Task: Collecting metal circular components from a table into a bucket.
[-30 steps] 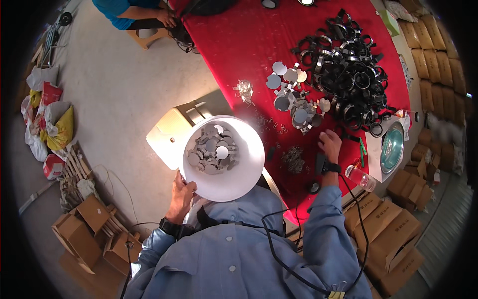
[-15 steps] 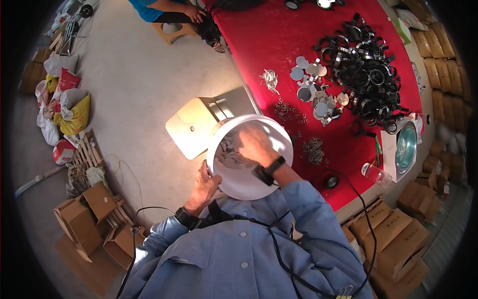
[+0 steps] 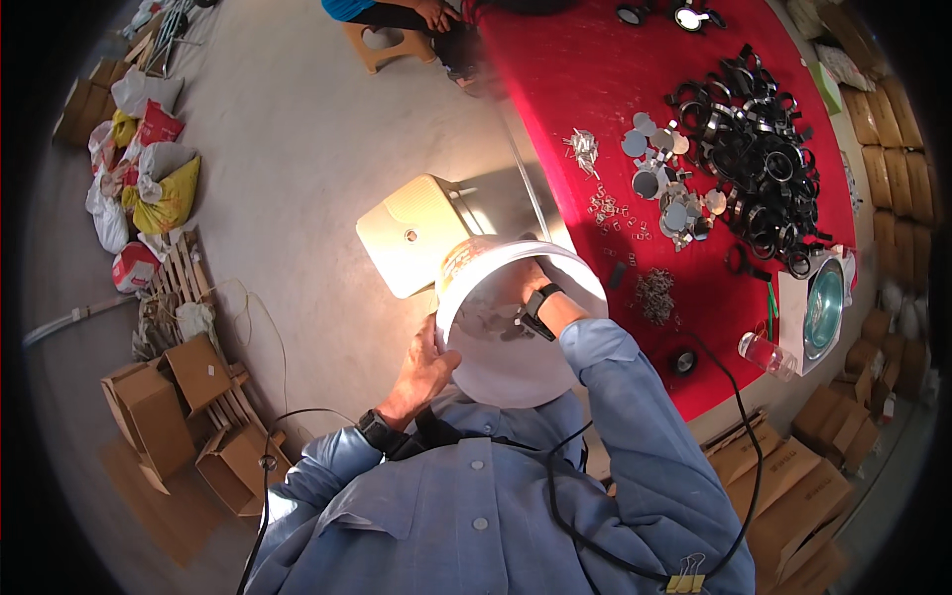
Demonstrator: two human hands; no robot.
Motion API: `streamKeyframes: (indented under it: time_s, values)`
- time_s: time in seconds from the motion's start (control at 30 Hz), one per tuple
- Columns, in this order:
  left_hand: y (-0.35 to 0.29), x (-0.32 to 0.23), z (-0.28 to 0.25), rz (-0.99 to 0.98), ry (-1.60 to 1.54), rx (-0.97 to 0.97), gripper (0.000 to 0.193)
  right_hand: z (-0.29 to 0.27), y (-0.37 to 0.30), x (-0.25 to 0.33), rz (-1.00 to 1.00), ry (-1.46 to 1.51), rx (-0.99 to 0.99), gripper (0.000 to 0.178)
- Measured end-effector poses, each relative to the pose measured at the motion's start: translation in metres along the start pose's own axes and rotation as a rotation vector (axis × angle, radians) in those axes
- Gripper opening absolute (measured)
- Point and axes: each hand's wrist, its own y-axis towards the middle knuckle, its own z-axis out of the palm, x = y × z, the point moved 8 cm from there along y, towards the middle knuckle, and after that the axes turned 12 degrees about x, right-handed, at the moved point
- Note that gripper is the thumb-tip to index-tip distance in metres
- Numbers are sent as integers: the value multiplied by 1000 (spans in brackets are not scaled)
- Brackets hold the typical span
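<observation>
A white plastic bucket [image 3: 511, 375] is tilted in front of my body, its mouth toward me. My left hand [image 3: 424, 367] grips the bucket's left side, thumb at the rim. Deep inside the bucket reaches my right hand [image 3: 520, 282], near several small grey flat pieces [image 3: 504, 321] lying at the bottom. Shade and blur hide the fingers of that hand, so what they hold, if anything, does not show. Both wrists carry a black band.
Beyond the bucket stands a beige stool [image 3: 409, 234]. The red-covered table [image 3: 555, 89] on the right bears black ring-shaped parts [image 3: 769, 164], round metal discs [image 3: 676, 214] and small metal pieces [image 3: 654, 296]. A clear bottle [image 3: 766, 355] lies near its edge. Another person's hand [image 3: 436, 14] shows at the top.
My right hand has gone deeper into the bucket, and its fingers are now hidden. The bucket is tilted more. The whole view has shifted, with the surroundings appearing farther right.
</observation>
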Motion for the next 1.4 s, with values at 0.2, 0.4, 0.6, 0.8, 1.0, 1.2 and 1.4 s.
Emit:
streamKeyframes:
  time_s: [0.2, 0.4, 0.6, 0.8, 1.0, 1.2, 1.4]
  values:
    - [-7, 16, -7, -79, 14, 1, 74, -12, 7, 18, -47, -98, 64, 62]
    - [-5, 5, -4, 17, -75, -2, 75, -14, -4, 17, -28, -167, 127, 74]
    - [-3, 16, -6, -36, -1, -44, 75, 9, -3, 2, 73, 73, 331, 78]
    - [6, 7, 5, -47, 7, 13, 72, 45, -12, -34, 67, 148, 280, 67]
    - [13, 10, 7, 14, -30, -13, 68, 45, -23, -32, 66, 149, 397, 64]
    - [13, 3, 10, -45, -5, 8, 67, 50, -33, -36, 80, 299, 297, 63]
    - [13, 2, 8, -71, 76, 10, 68, 50, -37, -25, 116, 361, 309, 62]
